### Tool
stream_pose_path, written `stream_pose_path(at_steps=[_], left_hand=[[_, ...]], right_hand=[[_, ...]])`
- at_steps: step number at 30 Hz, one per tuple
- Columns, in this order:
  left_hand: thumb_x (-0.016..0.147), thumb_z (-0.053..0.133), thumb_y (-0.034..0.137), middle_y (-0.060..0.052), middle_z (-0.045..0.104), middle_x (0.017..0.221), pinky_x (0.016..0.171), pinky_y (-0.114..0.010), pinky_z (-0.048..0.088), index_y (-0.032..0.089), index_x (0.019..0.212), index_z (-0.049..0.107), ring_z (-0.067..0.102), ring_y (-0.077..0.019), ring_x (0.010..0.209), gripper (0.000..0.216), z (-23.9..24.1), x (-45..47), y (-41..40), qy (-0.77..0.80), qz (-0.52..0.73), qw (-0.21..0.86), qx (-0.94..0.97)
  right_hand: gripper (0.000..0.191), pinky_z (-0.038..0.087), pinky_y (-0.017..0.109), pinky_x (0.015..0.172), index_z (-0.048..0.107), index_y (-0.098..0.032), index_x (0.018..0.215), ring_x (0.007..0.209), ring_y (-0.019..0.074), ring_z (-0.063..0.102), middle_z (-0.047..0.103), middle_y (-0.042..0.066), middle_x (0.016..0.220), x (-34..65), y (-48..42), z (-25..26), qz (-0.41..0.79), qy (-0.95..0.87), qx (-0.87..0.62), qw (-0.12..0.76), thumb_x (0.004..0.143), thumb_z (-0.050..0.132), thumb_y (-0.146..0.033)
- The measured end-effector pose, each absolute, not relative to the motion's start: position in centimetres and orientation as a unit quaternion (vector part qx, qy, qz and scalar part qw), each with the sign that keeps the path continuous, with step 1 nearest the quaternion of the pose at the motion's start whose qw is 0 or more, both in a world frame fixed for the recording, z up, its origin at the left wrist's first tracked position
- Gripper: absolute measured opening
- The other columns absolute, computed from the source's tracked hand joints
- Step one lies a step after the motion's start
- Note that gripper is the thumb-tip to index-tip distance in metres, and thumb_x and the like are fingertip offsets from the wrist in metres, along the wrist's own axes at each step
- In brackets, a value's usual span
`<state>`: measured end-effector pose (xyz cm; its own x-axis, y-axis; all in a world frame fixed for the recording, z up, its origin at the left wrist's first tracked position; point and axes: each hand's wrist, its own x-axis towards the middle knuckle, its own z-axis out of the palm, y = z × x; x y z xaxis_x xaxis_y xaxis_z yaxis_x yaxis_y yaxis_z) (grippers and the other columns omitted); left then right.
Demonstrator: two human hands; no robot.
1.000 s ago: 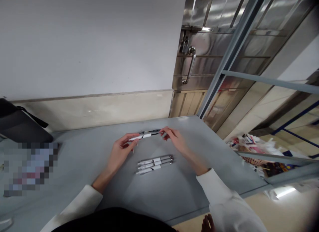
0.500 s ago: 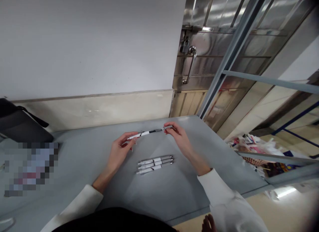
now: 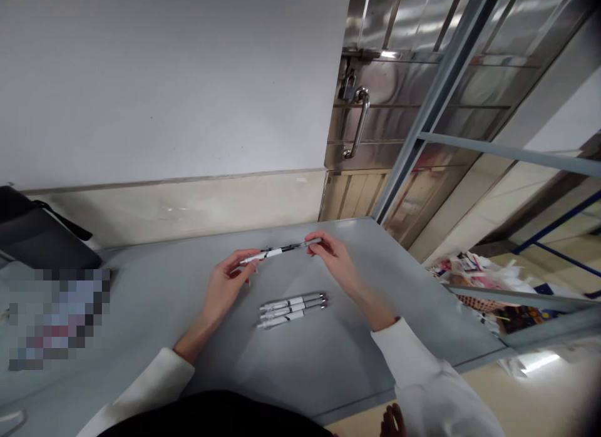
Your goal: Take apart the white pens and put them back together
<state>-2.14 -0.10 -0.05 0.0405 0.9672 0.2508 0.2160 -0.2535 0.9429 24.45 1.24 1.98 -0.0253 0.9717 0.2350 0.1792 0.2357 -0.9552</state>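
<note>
My left hand [image 3: 233, 273] is closed around the rear of a white-and-black pen [image 3: 274, 253], held level above the grey table. At the pen's right end, my right hand [image 3: 328, 252] pinches a slim grey end piece [image 3: 313, 241] between thumb and fingers. This piece is in line with the pen's dark front part and seems to sit over its end. Below the hands, three similar white pens [image 3: 287, 307] with dark, silver-tipped fronts lie side by side on the table.
The grey table [image 3: 357, 362] meets a wall [image 3: 188, 86] at the back. A black bag [image 3: 47, 230] and a blurred-out flat item [image 3: 61, 318] are on the left. A metal frame post [image 3: 422, 130] rises at the right corner, before a metal door with a handle [image 3: 360, 124].
My right hand has shifted slightly left, bringing the grey end piece closer over the pen's front. My left hand and the three pens on the table have stayed put.
</note>
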Motion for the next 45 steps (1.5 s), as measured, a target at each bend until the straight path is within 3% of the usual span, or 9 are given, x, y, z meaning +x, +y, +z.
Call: stream_pose_path(at_steps=[7, 14, 21, 31, 41, 45], left_hand=[[0.089, 0.073, 0.046, -0.006, 0.077, 0.110, 0.062, -0.024, 0.051, 0.024, 0.114, 0.077, 0.067, -0.0178, 0.080, 0.033, -0.3, -2.2, 0.0, 0.477, 0.485, 0.386, 0.623], [0.090, 0.072, 0.046, -0.005, 0.077, 0.114, 0.064, -0.024, 0.050, 0.024, 0.114, 0.077, 0.067, -0.0186, 0.085, 0.033, -0.5, -2.2, 0.0, 0.476, 0.471, 0.390, 0.632], [0.090, 0.071, 0.045, -0.007, 0.077, 0.115, 0.065, -0.026, 0.050, 0.024, 0.113, 0.077, 0.069, -0.0204, 0.088, 0.032, -0.5, -2.1, 0.0, 0.471, 0.468, 0.391, 0.637], [0.089, 0.072, 0.046, -0.007, 0.078, 0.114, 0.066, -0.026, 0.050, 0.024, 0.113, 0.077, 0.069, -0.0205, 0.088, 0.033, -0.2, -2.0, -0.2, 0.476, 0.460, 0.399, 0.634], [0.089, 0.072, 0.046, -0.007, 0.079, 0.112, 0.065, -0.026, 0.049, 0.024, 0.113, 0.078, 0.069, -0.0208, 0.087, 0.033, -0.4, -2.1, -0.1, 0.471, 0.456, 0.409, 0.634], [0.088, 0.073, 0.047, -0.006, 0.079, 0.111, 0.066, -0.026, 0.050, 0.024, 0.112, 0.078, 0.070, -0.0202, 0.085, 0.033, -0.4, -2.0, -0.2, 0.468, 0.448, 0.415, 0.639]], right_hand=[[0.015, 0.054, 0.041, 0.082, 0.068, -0.031, 0.100, 0.091, 0.0272, 0.070, 0.074, 0.003, 0.086, 24.6, 1.4, 1.7, 0.370, -0.621, -0.486, 0.491, 0.093, 0.061, -0.042], [0.016, 0.051, 0.035, 0.068, 0.071, -0.030, 0.101, 0.082, 0.0230, 0.068, 0.072, 0.002, 0.085, 24.4, 1.3, 1.2, 0.368, -0.649, -0.470, 0.471, 0.093, 0.066, -0.042], [0.014, 0.054, 0.038, 0.078, 0.072, -0.028, 0.098, 0.090, 0.0231, 0.069, 0.074, 0.004, 0.102, 23.5, 1.1, 1.3, 0.415, -0.656, -0.408, 0.481, 0.090, 0.072, -0.040], [0.015, 0.053, 0.038, 0.079, 0.072, -0.028, 0.099, 0.092, 0.0240, 0.069, 0.074, 0.005, 0.104, 23.4, 1.2, 0.9, 0.424, -0.667, -0.389, 0.473, 0.090, 0.071, -0.040], [0.016, 0.053, 0.038, 0.079, 0.072, -0.028, 0.098, 0.089, 0.0218, 0.067, 0.073, 0.004, 0.102, 23.3, 1.2, 1.0, 0.416, -0.673, -0.391, 0.470, 0.091, 0.071, -0.042], [0.023, 0.052, 0.037, 0.079, 0.072, -0.025, 0.098, 0.081, 0.0204, 0.066, 0.071, 0.004, 0.087, 23.2, 1.1, 1.1, 0.432, -0.662, -0.397, 0.465, 0.093, 0.068, -0.046]])
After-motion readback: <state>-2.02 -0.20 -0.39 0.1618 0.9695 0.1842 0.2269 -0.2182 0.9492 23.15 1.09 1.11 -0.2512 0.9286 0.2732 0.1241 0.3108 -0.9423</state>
